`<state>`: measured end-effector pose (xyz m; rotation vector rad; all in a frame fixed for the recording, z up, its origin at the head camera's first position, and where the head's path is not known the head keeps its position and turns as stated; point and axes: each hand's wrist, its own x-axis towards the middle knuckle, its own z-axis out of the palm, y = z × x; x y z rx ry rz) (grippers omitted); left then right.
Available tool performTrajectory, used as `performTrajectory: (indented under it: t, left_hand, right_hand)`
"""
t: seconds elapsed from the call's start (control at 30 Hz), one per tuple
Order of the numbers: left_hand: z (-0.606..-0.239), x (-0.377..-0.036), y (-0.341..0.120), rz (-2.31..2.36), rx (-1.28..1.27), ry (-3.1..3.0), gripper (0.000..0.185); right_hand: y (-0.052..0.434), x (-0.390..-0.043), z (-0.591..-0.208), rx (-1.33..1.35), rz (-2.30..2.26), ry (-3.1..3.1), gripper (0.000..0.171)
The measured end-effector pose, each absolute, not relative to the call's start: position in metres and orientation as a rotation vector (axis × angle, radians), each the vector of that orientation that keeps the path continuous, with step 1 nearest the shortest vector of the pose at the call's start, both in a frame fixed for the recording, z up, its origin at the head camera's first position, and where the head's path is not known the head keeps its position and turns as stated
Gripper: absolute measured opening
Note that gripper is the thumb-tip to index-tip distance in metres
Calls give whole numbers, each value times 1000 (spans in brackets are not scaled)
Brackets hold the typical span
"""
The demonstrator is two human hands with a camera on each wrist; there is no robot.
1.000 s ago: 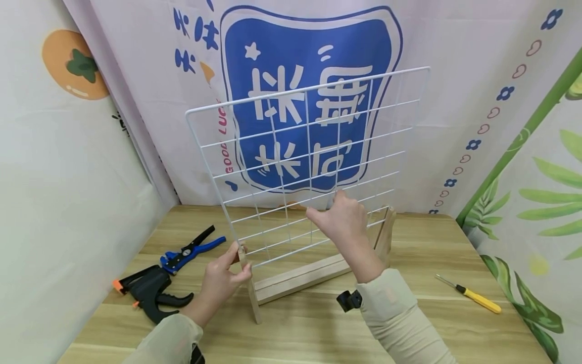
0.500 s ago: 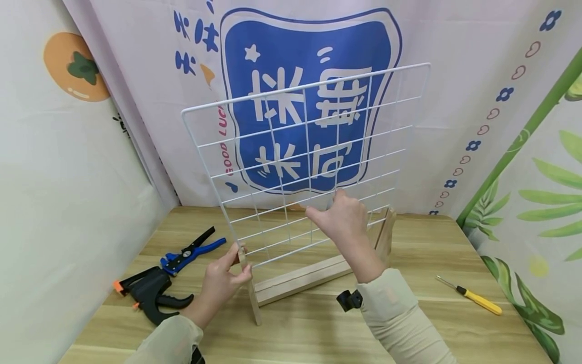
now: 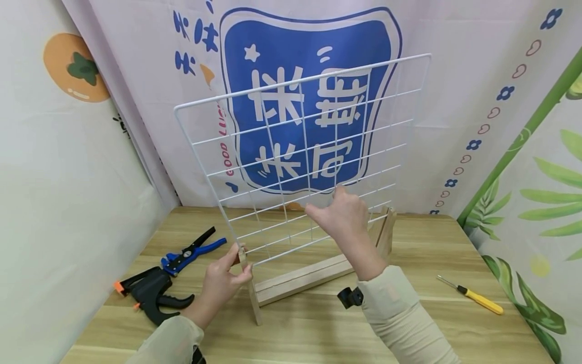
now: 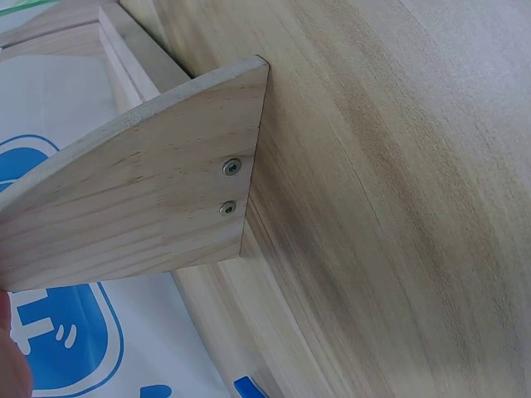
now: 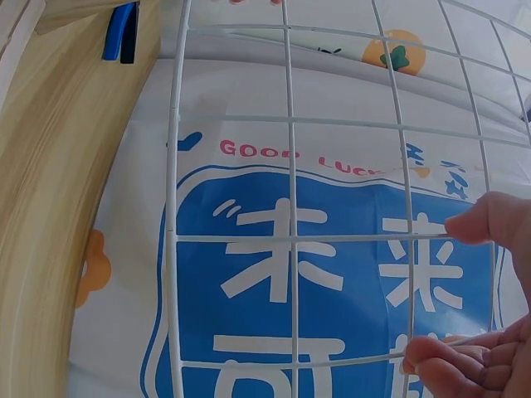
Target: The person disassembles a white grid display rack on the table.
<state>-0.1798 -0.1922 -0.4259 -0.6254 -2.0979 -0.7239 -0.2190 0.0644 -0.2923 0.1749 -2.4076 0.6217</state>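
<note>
Right hand [image 3: 344, 218] gripping white wire grid panel [image 3: 309, 126] low on its right half, fingers curled through the wires, thumb tip on a horizontal wire (clear in right wrist view, fingers [image 5: 452, 365] hooked round the wire). Panel held upright, tilted, lower edge just above wooden base [image 3: 302, 277] on table [image 3: 432, 323]. Left hand [image 3: 221, 283] pinching top of the base's near wooden upright [image 3: 251, 288], thumb and fingers pressed on either side. Two screws [image 4: 229, 186] visible in that end piece. To the left on table: black clamp [image 3: 150, 296], blue-handled pliers [image 3: 191, 248]. To the right: yellow-handled screwdriver [image 3: 475, 296].
</note>
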Motion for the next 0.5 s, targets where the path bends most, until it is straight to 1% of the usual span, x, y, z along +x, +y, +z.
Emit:
performTrajectory:
  t: [0.2,0.37,0.5]
  left_hand:
    - [-424,-180,-191,-690,-632,-2073,42]
    - [-424,-180,-191,-690,-652,-2040,41]
    - [-425,-181,-191,-691,-661,-2034,39]
  right_hand:
    - [64,-219,-292,183,595,-2402,44]
    - [64,-219,-292,199,577,-2386,48]
    - [64,-219,-291,216,587,-2368,48]
